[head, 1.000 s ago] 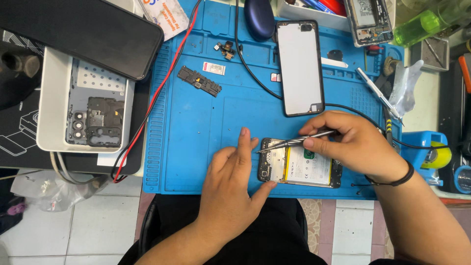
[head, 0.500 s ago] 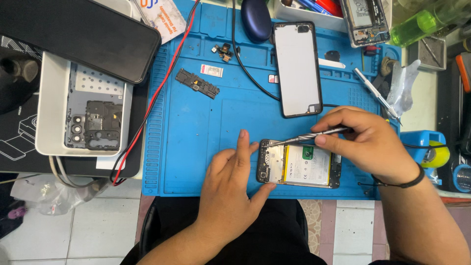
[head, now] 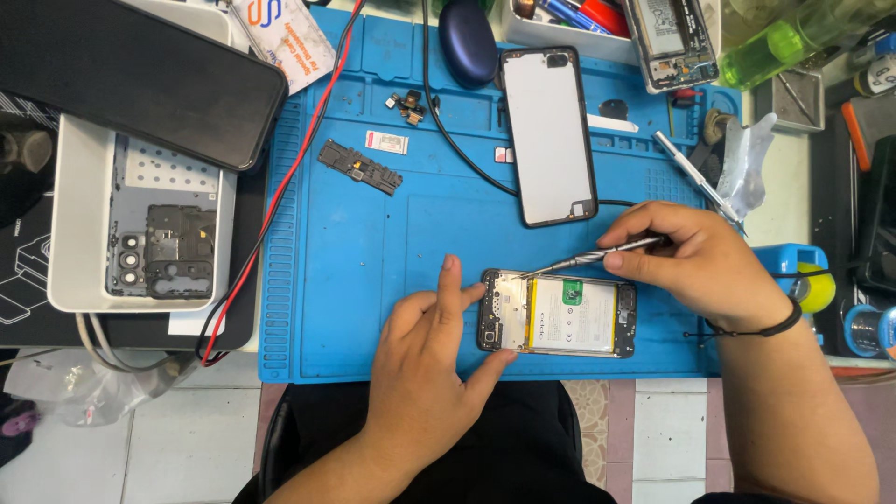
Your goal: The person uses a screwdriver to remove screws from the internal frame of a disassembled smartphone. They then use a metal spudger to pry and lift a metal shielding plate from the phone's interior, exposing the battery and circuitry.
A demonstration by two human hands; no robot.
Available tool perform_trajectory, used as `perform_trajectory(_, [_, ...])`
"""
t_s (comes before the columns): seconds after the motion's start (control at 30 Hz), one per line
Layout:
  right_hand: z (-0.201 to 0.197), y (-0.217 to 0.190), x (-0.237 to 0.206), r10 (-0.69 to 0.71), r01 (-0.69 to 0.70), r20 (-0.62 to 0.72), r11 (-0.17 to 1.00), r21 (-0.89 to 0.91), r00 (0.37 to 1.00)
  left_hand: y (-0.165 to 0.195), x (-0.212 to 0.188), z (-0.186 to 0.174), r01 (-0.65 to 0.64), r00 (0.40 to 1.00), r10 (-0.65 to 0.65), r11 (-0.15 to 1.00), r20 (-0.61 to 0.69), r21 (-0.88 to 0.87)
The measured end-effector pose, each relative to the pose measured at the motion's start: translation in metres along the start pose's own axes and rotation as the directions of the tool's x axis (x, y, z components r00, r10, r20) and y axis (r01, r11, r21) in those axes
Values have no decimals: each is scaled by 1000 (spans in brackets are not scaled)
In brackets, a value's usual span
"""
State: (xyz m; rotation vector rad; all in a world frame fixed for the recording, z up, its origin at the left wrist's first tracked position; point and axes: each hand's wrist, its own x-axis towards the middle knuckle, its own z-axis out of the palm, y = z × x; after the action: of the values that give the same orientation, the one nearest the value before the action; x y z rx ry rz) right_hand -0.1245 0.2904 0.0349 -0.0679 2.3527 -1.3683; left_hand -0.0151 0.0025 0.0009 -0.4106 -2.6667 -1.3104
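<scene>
Opened phone (head: pixel 560 315) lies flat near the 6 o'clock edge of the blue mat (head: pixel 373 233) on the bench, its long axis running 9 to 3 o'clock, circuit-board end toward 9 and battery toward 3. Left hand (head: pixel 434 364) rests with fingers spread, fingertip and thumb bracing the phone's 9 o'clock end. Right hand (head: pixel 700 257), at 3 o'clock, is pinched shut on slim metal tweezers (head: pixel 583 259) whose tip points toward 8 o'clock onto the board; a detached back cover (head: pixel 548 135) lies at 12 o'clock, long axis 12 to 6.

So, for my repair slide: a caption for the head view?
Left hand steadies opened phone; right hand probes it with tweezers.
</scene>
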Motion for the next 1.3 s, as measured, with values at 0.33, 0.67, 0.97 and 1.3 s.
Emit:
perform_trajectory(0.33, [11,-7,-3,-332,279,-71,875,-395,941,-2,-2,1,-55,998,55,998,10,20])
perform_trajectory(0.67, [39,-34,-55,-511,473,169,552,-687,843,1,-2,-3,-61,997,59,998,52,26])
perform_trajectory(0.97, [-1,-28,-35,-436,622,451,628,-467,779,9,-8,-10,89,996,-89,968,8,-234])
perform_trajectory(1.3, [-30,-35,5,178,117,462,834,-540,869,10,-15,-10,106,994,-113,951,-8,-289])
